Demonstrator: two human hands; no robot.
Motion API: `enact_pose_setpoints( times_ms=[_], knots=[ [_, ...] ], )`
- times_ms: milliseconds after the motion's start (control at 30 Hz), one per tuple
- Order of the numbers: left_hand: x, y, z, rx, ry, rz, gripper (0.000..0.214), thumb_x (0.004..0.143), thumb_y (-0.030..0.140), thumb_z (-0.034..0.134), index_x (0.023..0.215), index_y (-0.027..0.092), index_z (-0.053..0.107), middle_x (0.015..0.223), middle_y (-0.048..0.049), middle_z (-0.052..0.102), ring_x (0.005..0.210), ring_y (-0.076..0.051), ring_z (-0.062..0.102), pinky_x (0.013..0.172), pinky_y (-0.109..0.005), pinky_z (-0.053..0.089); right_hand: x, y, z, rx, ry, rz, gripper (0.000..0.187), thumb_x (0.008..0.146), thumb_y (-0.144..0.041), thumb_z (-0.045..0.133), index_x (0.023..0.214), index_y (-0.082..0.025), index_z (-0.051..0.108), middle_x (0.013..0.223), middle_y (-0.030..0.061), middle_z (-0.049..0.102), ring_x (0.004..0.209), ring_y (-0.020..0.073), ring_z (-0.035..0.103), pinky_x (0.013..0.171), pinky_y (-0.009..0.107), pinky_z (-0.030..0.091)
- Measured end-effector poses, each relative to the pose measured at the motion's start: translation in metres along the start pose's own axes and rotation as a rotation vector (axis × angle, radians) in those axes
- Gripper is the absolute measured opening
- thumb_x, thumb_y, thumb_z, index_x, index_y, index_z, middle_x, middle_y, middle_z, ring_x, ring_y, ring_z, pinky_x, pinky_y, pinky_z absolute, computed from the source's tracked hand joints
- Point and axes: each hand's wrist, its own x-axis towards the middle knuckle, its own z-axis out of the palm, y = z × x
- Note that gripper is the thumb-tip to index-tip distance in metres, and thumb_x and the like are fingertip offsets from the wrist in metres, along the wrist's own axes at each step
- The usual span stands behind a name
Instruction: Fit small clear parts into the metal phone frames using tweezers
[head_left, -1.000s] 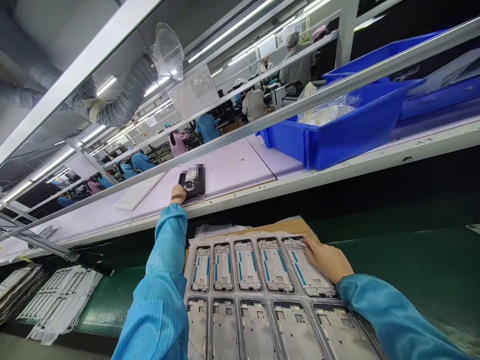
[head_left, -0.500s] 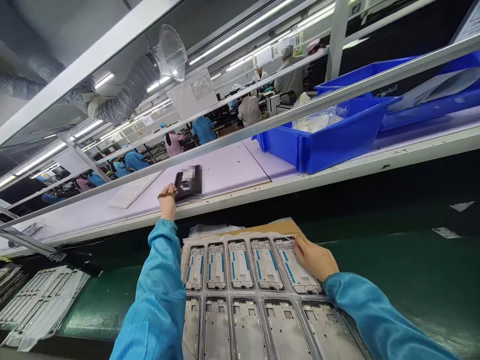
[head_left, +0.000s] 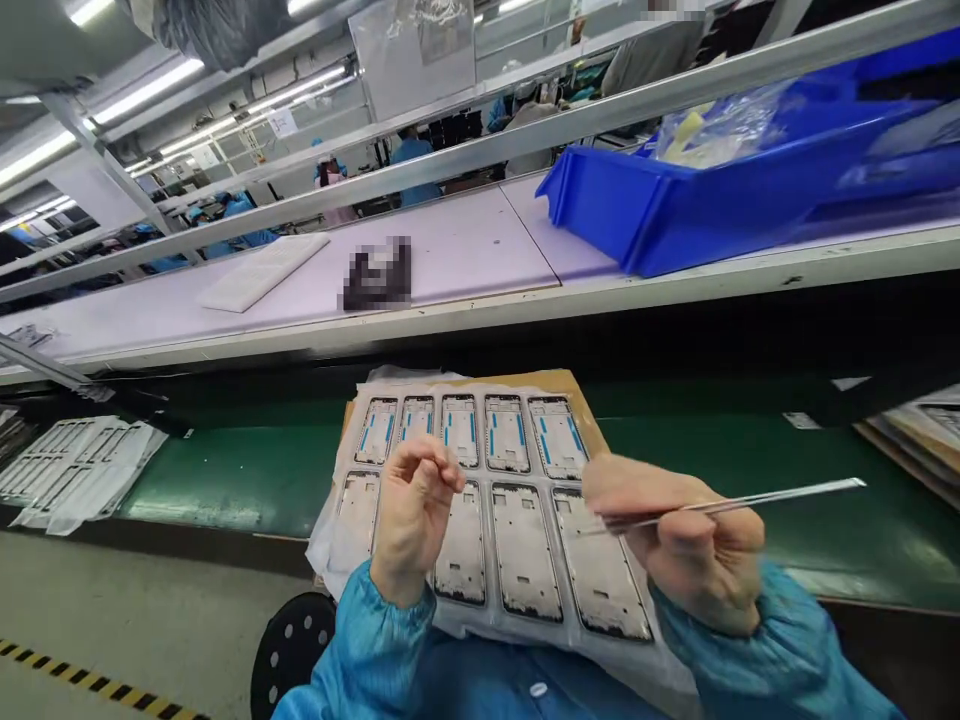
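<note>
Over white plastic sheet (head_left: 324, 548) of silver metal phone frames (head_left: 525, 555) at 6 o'clock | L hand (head_left: 415, 520): thumb + fingertips pressed together, nothing visible between | R hand (head_left: 694, 540): pinching slim steel tweezers (head_left: 724, 508) — tips just over frames | step: tweezers raised, off frames; next prob. needs tips lowered — judgement only

Raised hands (head_left: 694, 545), metal tweezers (head_left: 750, 506), phone frames (head_left: 506, 435)

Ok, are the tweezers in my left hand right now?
No, the metal tweezers are gripped in the right hand, while the left hand is raised with its fingertips pinched together.
</note>
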Motion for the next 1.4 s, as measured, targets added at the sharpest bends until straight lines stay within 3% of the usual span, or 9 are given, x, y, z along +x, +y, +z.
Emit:
enact_pose_setpoints(
  times_ms=[100,200,300,467,567,700,833,1100,1400],
  knots=[
    [-0.033,0.001,0.007,-0.026,-0.085,0.001,0.012,0.076,0.034,0.088,0.08,0.029,0.077,0.072,0.0028,0.061,0.059,-0.005,0.055,0.058,-0.018,0.05,-0.004,-0.037,0.018,0.147,-0.223,-0.062,0.025,0.098,-0.036,0.063,0.117,-0.024,0.076,0.075,0.0061,0.075,0.053,0.0156,0.067,0.046,0.025,0.053],
    [-0.062,0.006,0.01,-0.038,-0.132,0.03,0.011,0.077,0.032,0.088,0.08,0.029,0.078,0.07,0.0024,0.062,0.056,-0.005,0.055,0.055,-0.018,0.048,-0.011,-0.066,0.031,0.082,-0.339,-0.044,0.036,0.091,-0.023,0.075,0.126,-0.029,0.071,0.087,0.0052,0.079,0.067,0.0169,0.076,0.057,0.022,0.061],
    [-0.092,0.01,0.014,-0.06,-0.118,0.062,0.012,0.076,0.029,0.088,0.079,0.026,0.077,0.068,0.0019,0.063,0.055,-0.006,0.057,0.055,-0.018,0.047,-0.022,-0.09,0.041,0.072,-0.352,-0.026,0.041,0.089,-0.018,0.075,0.127,-0.032,0.07,0.089,0.0034,0.08,0.07,0.0176,0.077,0.059,0.023,0.063],
    [-0.15,0.012,0.015,-0.063,-0.094,0.127,0.011,0.08,0.025,0.085,0.082,0.023,0.075,0.072,0.0007,0.068,0.059,-0.009,0.063,0.058,-0.02,0.052,-0.053,-0.118,0.048,0.075,-0.376,0.009,0.038,0.089,-0.011,0.073,0.124,-0.027,0.072,0.091,0.0059,0.08,0.07,0.0187,0.077,0.059,0.026,0.064],
    [-0.183,0.013,0.014,0.053,-0.036,0.229,0.012,0.081,0.024,0.084,0.089,0.025,0.076,0.075,0.0008,0.073,0.065,-0.011,0.067,0.062,-0.021,0.055,-0.078,-0.134,0.049,0.065,-0.414,0.026,0.043,0.087,-0.006,0.074,0.125,-0.025,0.071,0.093,0.0061,0.08,0.073,0.0194,0.077,0.06,0.027,0.065],
    [-0.221,0.018,0.016,0.232,0.086,0.384,0.034,0.079,0.025,0.086,0.11,0.029,0.073,0.071,0.0023,0.075,0.064,-0.013,0.07,0.061,-0.022,0.056,-0.104,-0.156,0.051,0.034,-0.458,0.082,0.043,0.087,-0.009,0.075,0.126,-0.029,0.071,0.092,0.0053,0.08,0.073,0.0196,0.076,0.06,0.028,0.065],
    [-0.25,0.026,0.021,0.334,0.164,0.434,0.035,0.079,0.023,0.086,0.111,0.028,0.072,0.074,0.0018,0.077,0.068,-0.014,0.073,0.065,-0.024,0.059,-0.117,-0.172,0.053,0.032,-0.491,0.123,0.041,0.087,-0.012,0.075,0.123,-0.031,0.073,0.09,0.0043,0.08,0.072,0.0203,0.077,0.059,0.028,0.064],
    [-0.276,0.03,0.028,0.486,0.191,0.532,0.04,0.083,0.018,0.081,0.12,0.024,0.067,0.079,-0.0011,0.078,0.073,-0.016,0.075,0.072,-0.026,0.061,-0.124,-0.187,0.052,0.105,-0.499,0.188,0.043,0.085,-0.01,0.076,0.121,-0.033,0.074,0.087,0.0045,0.08,0.069,0.0223,0.076,0.056,0.031,0.064],
    [-0.256,0.02,0.043,0.576,0.12,0.494,0.057,0.083,0.009,0.078,0.134,0.028,0.061,0.081,0.0001,0.078,0.076,-0.014,0.073,0.076,-0.025,0.059,-0.117,-0.174,0.036,0.199,-0.356,0.198,0.026,0.089,-0.015,0.075,0.111,-0.027,0.077,0.086,0.0062,0.081,0.068,0.0193,0.078,0.059,0.027,0.066]
  ],
)
